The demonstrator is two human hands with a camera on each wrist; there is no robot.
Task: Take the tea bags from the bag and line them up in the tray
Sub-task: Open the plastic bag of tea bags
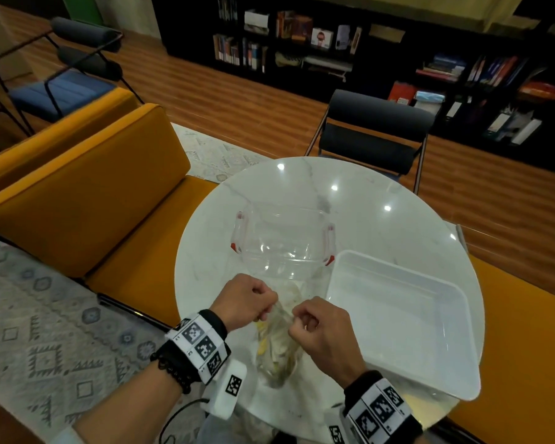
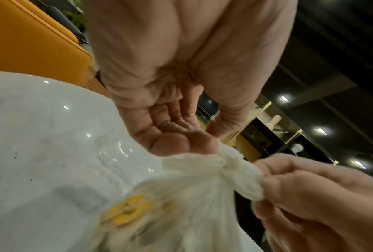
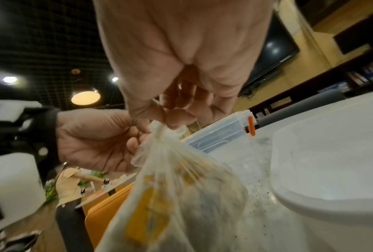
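A clear plastic bag [image 1: 277, 347] of tea bags with yellow tags lies near the table's front edge. Its neck is tied in a knot [image 2: 232, 163]. My left hand [image 1: 249, 301] pinches the knot from the left, and my right hand [image 1: 308, 322] pinches it from the right. In the right wrist view the bag [image 3: 181, 196] hangs below my right hand's fingertips [image 3: 174, 119], with the left hand [image 3: 95, 139] beside it. The white tray [image 1: 407, 315] sits empty just right of the bag.
A clear plastic box [image 1: 282, 238] with red latches stands behind the bag on the round white marble table [image 1: 382, 203]. An orange sofa [image 1: 87, 200] is at the left, and a dark chair [image 1: 372, 133] stands beyond the table.
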